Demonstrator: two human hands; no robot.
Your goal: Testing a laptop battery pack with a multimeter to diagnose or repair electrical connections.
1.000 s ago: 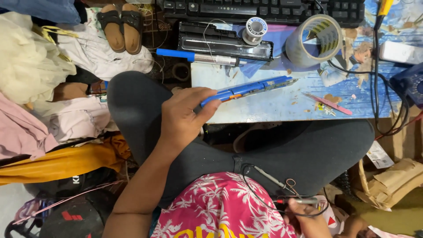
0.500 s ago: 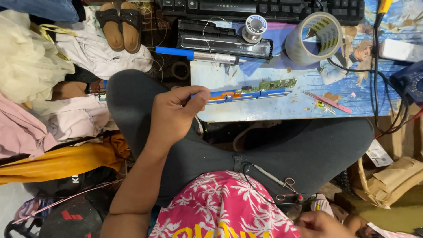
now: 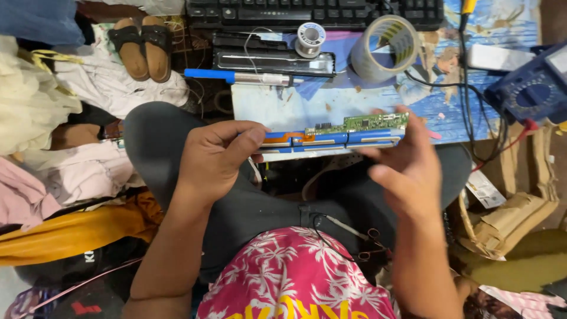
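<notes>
While the left hand pinches one end of a long blue battery pack with a green circuit strip along its top, the right hand grasps the other end, fingers curled behind it. The pack is held level just above the near edge of the blue table, with a tape roll, solder spool and keyboard beyond.

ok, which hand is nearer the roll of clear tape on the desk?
Right. The right hand sits at the battery pack's right end, just below the tape roll. The left hand grips the pack's left end, farther off to the side.
</notes>
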